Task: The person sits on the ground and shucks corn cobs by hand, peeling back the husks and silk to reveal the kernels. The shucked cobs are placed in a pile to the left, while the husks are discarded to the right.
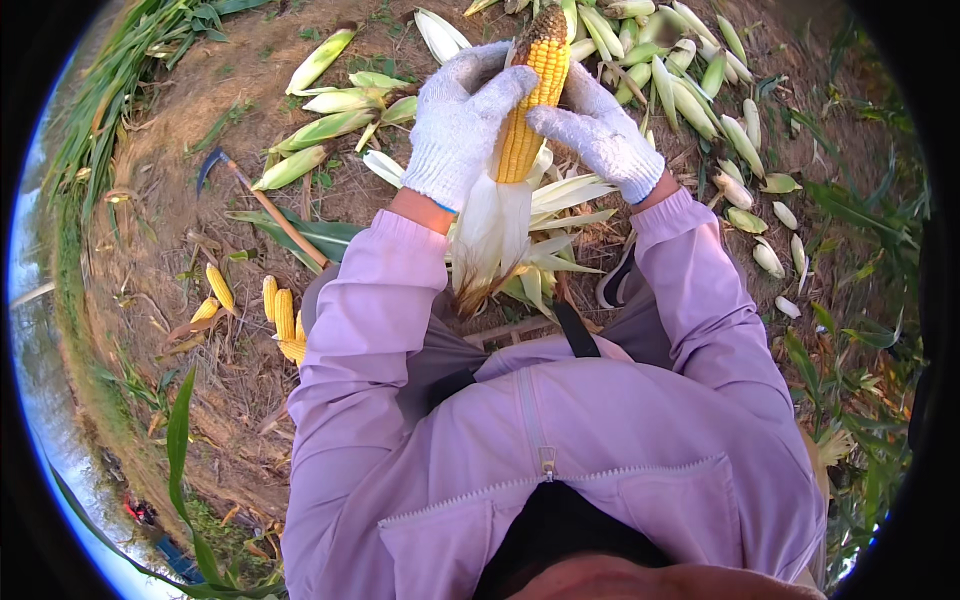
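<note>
A yellow corn ear (534, 94) with a dark, dry tip stands between my gloved hands, its tip away from me. My left hand (461, 124), in a white knit glove, grips the ear's left side, the thumb pressed along the kernels. From the other side my right hand (600, 135), gloved the same way, holds the ear with its thumb across the front. Part of its fingers is hidden behind the corn. Pale peeled husk (489, 221) hangs from the ear's lower end towards me, with brown silk at its end. More loose husks (555, 259) lie below it, between my legs.
A sickle (262, 199) with a wooden handle rests on the soil at left. Near my left knee lie bare yellow cobs (285, 315). Unhusked ears (330, 124) lie ahead left, and a larger heap (690, 97) ahead right. Cut green stalks (112, 97) are at far left.
</note>
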`<state>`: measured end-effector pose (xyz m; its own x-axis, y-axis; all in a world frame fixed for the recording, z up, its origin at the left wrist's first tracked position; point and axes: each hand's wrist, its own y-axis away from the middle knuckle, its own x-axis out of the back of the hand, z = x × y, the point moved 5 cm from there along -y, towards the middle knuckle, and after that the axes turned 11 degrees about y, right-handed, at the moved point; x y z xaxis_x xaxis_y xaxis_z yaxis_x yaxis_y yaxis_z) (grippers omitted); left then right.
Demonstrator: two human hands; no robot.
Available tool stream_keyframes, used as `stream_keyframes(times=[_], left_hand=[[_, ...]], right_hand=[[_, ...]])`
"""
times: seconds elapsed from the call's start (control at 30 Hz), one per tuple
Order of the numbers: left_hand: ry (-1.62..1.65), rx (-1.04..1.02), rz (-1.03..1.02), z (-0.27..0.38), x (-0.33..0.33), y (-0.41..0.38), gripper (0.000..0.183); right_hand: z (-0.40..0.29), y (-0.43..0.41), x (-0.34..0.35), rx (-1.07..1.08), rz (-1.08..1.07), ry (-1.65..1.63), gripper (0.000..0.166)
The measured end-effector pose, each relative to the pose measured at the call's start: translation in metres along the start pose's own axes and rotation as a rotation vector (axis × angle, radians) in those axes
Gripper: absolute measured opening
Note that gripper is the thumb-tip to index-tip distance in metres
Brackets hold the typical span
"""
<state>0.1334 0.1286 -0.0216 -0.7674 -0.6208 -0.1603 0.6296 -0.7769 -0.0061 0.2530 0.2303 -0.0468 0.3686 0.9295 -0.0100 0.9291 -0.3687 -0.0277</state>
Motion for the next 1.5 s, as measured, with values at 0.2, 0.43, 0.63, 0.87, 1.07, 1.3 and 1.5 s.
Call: stream_keyframes(times=[0.2,0.43,0.63,0.87,1.07,1.3,1.5], left_hand=[[0.034,-0.038,0.11,-0.004,0.008,-0.004,0.026],[0.215,-0.087,0.162,0.003,0.023,-0.004,0.019],[0.149,0.02,0.054,0.02,0.036,0.002,0.019],[-0.234,0.196,0.08,0.023,0.048,0.007,0.027],[-1.126,-0.38,0.231,0.039,0.051,0.002,0.068],[-0.741,-0.515,-0.091,0.031,-0.031,0.011,0.092],[-0.762,-0.003,-0.175,-0.022,-0.019,0.006,0.099]], right_hand=[[0.017,-0.003,0.002,0.035,0.01,-0.01,0.079],[0.03,-0.009,0.012,0.033,0.049,-0.426,0.066],[0.032,-0.015,0.04,0.08,0.182,-0.723,0.056],[0.01,-0.008,0.067,0.123,0.368,-0.776,0.048],[0.013,-0.011,0.055,0.11,0.339,-0.595,0.058],[-0.007,-0.014,0.03,0.231,0.326,-0.359,0.067],[-0.023,-0.008,0.021,0.166,0.3,-0.684,0.056]])
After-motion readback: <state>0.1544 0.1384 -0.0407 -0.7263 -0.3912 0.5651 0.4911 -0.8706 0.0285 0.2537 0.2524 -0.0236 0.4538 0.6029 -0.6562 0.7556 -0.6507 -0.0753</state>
